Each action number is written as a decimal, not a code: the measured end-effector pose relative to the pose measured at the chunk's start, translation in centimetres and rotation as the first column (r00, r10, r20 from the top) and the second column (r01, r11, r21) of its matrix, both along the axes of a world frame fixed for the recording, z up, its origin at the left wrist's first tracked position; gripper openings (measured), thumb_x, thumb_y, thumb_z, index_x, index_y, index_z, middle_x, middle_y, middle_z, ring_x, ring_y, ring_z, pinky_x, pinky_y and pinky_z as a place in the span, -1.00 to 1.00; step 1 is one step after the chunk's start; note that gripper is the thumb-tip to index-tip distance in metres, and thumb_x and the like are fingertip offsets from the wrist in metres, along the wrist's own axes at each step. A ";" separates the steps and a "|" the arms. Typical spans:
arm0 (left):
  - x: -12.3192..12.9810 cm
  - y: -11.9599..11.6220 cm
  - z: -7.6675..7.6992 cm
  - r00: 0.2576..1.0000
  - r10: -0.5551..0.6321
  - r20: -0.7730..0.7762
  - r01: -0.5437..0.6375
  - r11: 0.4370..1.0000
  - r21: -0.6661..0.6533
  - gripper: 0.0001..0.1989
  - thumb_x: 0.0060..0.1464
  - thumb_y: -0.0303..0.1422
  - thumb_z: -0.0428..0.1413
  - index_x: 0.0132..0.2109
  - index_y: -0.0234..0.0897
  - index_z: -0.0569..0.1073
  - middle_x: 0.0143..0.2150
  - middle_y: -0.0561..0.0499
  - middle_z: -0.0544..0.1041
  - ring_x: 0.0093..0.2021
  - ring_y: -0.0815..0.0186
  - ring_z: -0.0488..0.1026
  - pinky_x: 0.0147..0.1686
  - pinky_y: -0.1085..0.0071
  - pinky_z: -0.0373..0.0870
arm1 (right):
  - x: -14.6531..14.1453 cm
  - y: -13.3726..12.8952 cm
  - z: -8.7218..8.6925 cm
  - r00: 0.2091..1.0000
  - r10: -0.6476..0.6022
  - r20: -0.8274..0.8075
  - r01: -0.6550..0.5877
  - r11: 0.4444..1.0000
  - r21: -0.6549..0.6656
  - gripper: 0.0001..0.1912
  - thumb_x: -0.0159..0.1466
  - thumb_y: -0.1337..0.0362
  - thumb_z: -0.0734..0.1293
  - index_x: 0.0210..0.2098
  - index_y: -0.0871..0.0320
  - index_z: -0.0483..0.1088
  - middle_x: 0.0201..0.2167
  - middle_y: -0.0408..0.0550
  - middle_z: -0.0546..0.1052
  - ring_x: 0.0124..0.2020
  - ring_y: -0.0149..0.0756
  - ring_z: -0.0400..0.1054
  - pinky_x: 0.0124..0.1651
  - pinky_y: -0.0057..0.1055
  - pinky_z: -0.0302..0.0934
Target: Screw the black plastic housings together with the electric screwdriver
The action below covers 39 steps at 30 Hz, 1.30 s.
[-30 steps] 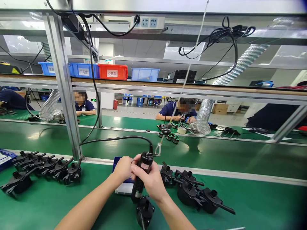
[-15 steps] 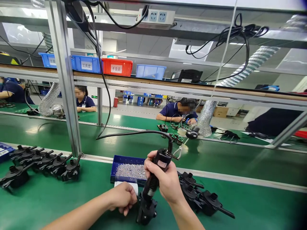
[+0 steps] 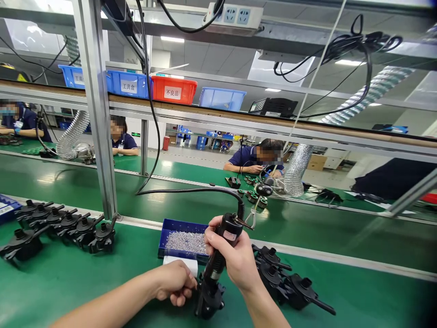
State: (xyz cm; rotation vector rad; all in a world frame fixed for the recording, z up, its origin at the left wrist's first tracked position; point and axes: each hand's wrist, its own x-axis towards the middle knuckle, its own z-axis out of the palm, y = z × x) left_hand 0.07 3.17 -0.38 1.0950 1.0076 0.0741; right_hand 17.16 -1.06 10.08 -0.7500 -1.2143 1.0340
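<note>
My right hand (image 3: 235, 255) is wrapped around a black electric screwdriver (image 3: 215, 262), tilted, its cable leaving from the top. The screwdriver's lower end meets a black plastic housing (image 3: 209, 300) on the green bench; its tip is hidden. My left hand (image 3: 175, 282) is closed, with thumb and forefinger pinched together close beside the housing's left side. What lies between those fingers is too small or hidden to make out. Just behind, a blue tray (image 3: 165, 239) holds many small silvery screws (image 3: 186, 241), with a white label (image 3: 180, 264) at its front.
Black housings with levers stand in a row (image 3: 68, 223) at left, and several more (image 3: 300, 289) lie at right. A metal post (image 3: 97, 114) rises at left. The black cable (image 3: 191, 190) loops across the bench. Co-workers (image 3: 254, 157) sit beyond, under a shelf of bins (image 3: 174, 89).
The view has shifted slightly. My left thumb and forefinger now reach closer to the housing's side. My right hand and the screwdriver stay almost where they were.
</note>
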 end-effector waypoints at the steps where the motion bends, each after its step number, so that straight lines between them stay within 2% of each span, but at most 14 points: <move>1: -0.3 0.3 0.3 1.000 -0.004 0.003 0.004 1.000 -0.012 -0.83 0.09 -0.35 0.29 -0.38 -0.26 0.46 -0.65 0.13 0.35 -0.78 0.39 0.28 -0.82 0.59 0.03 | 0.0 0.0 0.0 1.000 0.001 -0.002 -0.001 1.000 -0.001 -0.62 0.28 0.03 0.62 -0.13 0.09 0.48 -0.46 -0.20 0.54 -0.52 -0.36 0.40 -0.40 -0.39 0.29; 9: -1.4 0.7 1.4 0.999 -0.039 0.035 0.041 0.997 -0.062 -0.55 -0.19 -0.17 0.57 -0.39 -0.26 0.48 -0.67 0.20 0.30 -0.77 0.52 0.08 -0.76 0.61 -0.07 | -0.2 0.1 0.1 1.000 0.003 0.015 -0.003 1.000 0.008 -0.64 0.30 0.04 0.60 -0.13 0.09 0.48 -0.47 -0.21 0.53 -0.52 -0.35 0.39 -0.39 -0.38 0.29; 14: 0.3 -1.4 0.0 0.991 0.124 -0.045 -0.114 0.978 0.177 -0.44 -0.45 -0.16 0.62 -0.44 -0.20 0.43 -0.68 0.17 0.41 -0.77 0.48 0.14 -0.80 0.57 -0.09 | -0.2 0.0 0.0 1.000 -0.017 0.013 0.017 1.000 0.004 -0.63 0.28 0.04 0.62 -0.14 0.10 0.49 -0.45 -0.19 0.55 -0.54 -0.36 0.39 -0.44 -0.40 0.28; 16: 0.8 -1.7 -0.5 0.989 0.143 -0.040 -0.133 0.973 0.187 -0.47 -0.45 -0.20 0.60 -0.44 -0.20 0.42 -0.66 0.14 0.45 -0.77 0.46 0.19 -0.83 0.57 0.00 | -0.1 0.0 -0.2 1.000 -0.014 -0.003 0.014 1.000 0.014 -0.64 0.28 0.05 0.62 -0.15 0.10 0.49 -0.46 -0.19 0.55 -0.55 -0.36 0.39 -0.45 -0.41 0.29; 21: 1.2 -1.5 -1.6 0.989 0.141 0.048 -0.140 0.990 -0.016 -0.46 -0.39 -0.36 0.54 -0.31 -0.19 0.39 -0.57 -0.08 0.60 -0.63 0.19 0.56 -0.74 0.45 0.48 | -0.1 -0.2 -0.7 0.997 0.027 -0.075 -0.023 0.998 0.050 -0.67 0.31 0.07 0.61 -0.17 0.09 0.47 -0.46 -0.19 0.55 -0.56 -0.36 0.40 -0.47 -0.41 0.31; 24: 1.2 -1.3 -2.3 0.977 0.185 0.107 -0.180 0.982 -0.055 -0.39 -0.40 -0.39 0.57 -0.30 -0.17 0.32 -0.56 -0.12 0.62 -0.60 0.09 0.62 -0.71 0.37 0.57 | 0.0 -0.4 -0.8 0.997 0.036 -0.070 -0.033 0.999 0.043 -0.67 0.32 0.07 0.60 -0.16 0.09 0.46 -0.46 -0.19 0.54 -0.55 -0.36 0.39 -0.46 -0.40 0.29; 27: 1.3 -1.1 -2.6 0.977 0.169 0.128 -0.161 0.985 -0.067 -0.42 -0.41 -0.36 0.60 -0.34 -0.22 0.38 -0.56 -0.17 0.61 -0.59 0.06 0.64 -0.70 0.35 0.59 | 0.5 -0.6 -1.0 0.987 0.158 -0.039 -0.155 0.985 0.074 -0.68 0.34 0.09 0.59 -0.10 0.08 0.46 -0.42 -0.17 0.54 -0.52 -0.37 0.36 -0.42 -0.39 0.26; 30: 1.1 -0.6 -2.7 0.987 0.086 0.139 -0.081 0.996 -0.041 -0.55 -0.38 -0.32 0.59 -0.40 -0.34 0.52 -0.55 -0.22 0.62 -0.58 0.12 0.65 -0.67 0.41 0.61 | 0.7 -0.4 -1.6 0.915 0.403 -0.005 -0.398 0.906 0.147 -0.60 0.26 0.04 0.62 -0.10 0.06 0.46 -0.40 -0.15 0.55 -0.51 -0.37 0.30 -0.43 -0.39 0.21; 31: 1.0 -0.3 -2.7 0.987 0.063 0.145 -0.058 0.998 -0.032 -0.57 -0.38 -0.31 0.58 -0.41 -0.36 0.54 -0.55 -0.21 0.62 -0.58 0.13 0.65 -0.66 0.43 0.62 | 0.5 -0.2 -1.9 0.906 0.423 -0.007 -0.417 0.894 0.162 -0.59 0.24 0.01 0.63 -0.12 0.05 0.45 -0.41 -0.16 0.54 -0.52 -0.37 0.28 -0.45 -0.40 0.19; 32: 0.8 0.0 -2.7 0.987 0.053 0.150 -0.049 0.998 -0.027 -0.58 -0.38 -0.30 0.58 -0.43 -0.36 0.55 -0.56 -0.19 0.61 -0.58 0.14 0.65 -0.66 0.43 0.62 | 0.2 -0.1 -2.1 0.926 0.376 -0.022 -0.368 0.915 0.167 -0.59 0.24 0.00 0.62 -0.14 0.05 0.45 -0.42 -0.17 0.53 -0.54 -0.37 0.26 -0.46 -0.40 0.18; 34: 0.4 0.5 -2.9 0.986 0.054 0.157 -0.051 0.998 -0.024 -0.56 -0.41 -0.30 0.59 -0.46 -0.32 0.51 -0.59 -0.16 0.60 -0.58 0.12 0.65 -0.66 0.42 0.62 | -0.8 0.0 -2.6 0.991 0.107 -0.077 -0.094 0.984 0.153 -0.65 0.31 0.02 0.58 -0.13 0.05 0.45 -0.42 -0.18 0.52 -0.53 -0.38 0.27 -0.45 -0.41 0.21; 36: -0.1 1.0 -3.0 0.986 0.035 0.165 -0.030 0.999 -0.028 -0.51 -0.44 -0.30 0.61 -0.46 -0.29 0.47 -0.59 -0.16 0.60 -0.58 0.10 0.65 -0.65 0.40 0.63 | -1.9 0.0 -2.6 0.982 -0.144 -0.120 0.158 0.980 0.123 -0.71 0.38 0.06 0.54 -0.08 0.06 0.45 -0.37 -0.17 0.53 -0.49 -0.38 0.32 -0.40 -0.41 0.27; 37: -0.2 1.2 -3.1 0.985 0.014 0.172 -0.008 0.999 -0.036 -0.49 -0.47 -0.31 0.63 -0.44 -0.28 0.47 -0.58 -0.17 0.61 -0.58 0.09 0.66 -0.65 0.39 0.63 | -2.2 0.0 -2.5 0.975 -0.181 -0.132 0.197 0.974 0.116 -0.70 0.39 0.06 0.53 -0.06 0.06 0.45 -0.36 -0.16 0.53 -0.47 -0.37 0.34 -0.38 -0.41 0.29; 39: -0.3 1.3 -3.3 0.984 -0.030 0.174 0.042 0.997 -0.069 -0.42 -0.57 -0.34 0.65 -0.40 -0.29 0.49 -0.54 -0.18 0.64 -0.58 0.07 0.66 -0.66 0.36 0.63 | -2.3 -0.2 -2.1 0.987 -0.094 -0.129 0.109 0.988 0.110 -0.67 0.38 0.03 0.54 -0.05 0.07 0.46 -0.36 -0.16 0.52 -0.49 -0.38 0.34 -0.39 -0.41 0.29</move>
